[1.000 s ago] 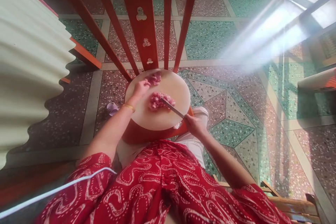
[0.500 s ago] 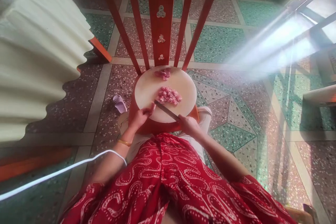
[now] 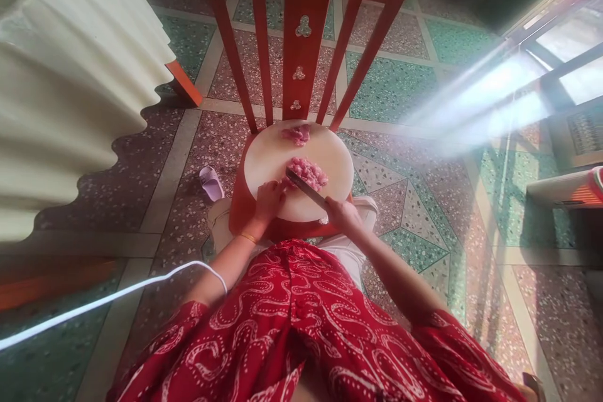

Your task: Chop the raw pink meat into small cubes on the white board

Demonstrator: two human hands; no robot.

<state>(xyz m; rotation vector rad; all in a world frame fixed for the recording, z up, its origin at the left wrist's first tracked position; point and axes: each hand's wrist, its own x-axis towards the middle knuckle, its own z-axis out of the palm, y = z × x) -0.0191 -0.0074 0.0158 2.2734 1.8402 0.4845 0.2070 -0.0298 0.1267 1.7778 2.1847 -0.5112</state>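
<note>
**Holding a long, dark-bladed metal knife [image 3: 306,187] over a heap of diced pink meat [image 3: 311,171]**

Grips the knife by its handle in the right hand [image 3: 345,216], closed around it, right of centre in the frame. Points the blade toward the upper left, across the heap's left part; cannot tell whether touching. Curls the left hand [image 3: 270,201] at the lower-left edge of a round, cream-coloured chopping board [image 3: 259,160], with fingertips just beside the heap; cannot tell whether clamped on anything or apart. Has the heap on the board, near mid-frame, and a smaller lump of pink meat [image 3: 298,134] apart from it, toward the upper rim. Supports the board on a red-brown wooden chair [image 3: 301,54]. Includes a lilac slipper [image 3: 214,188] left of centre.
</note>
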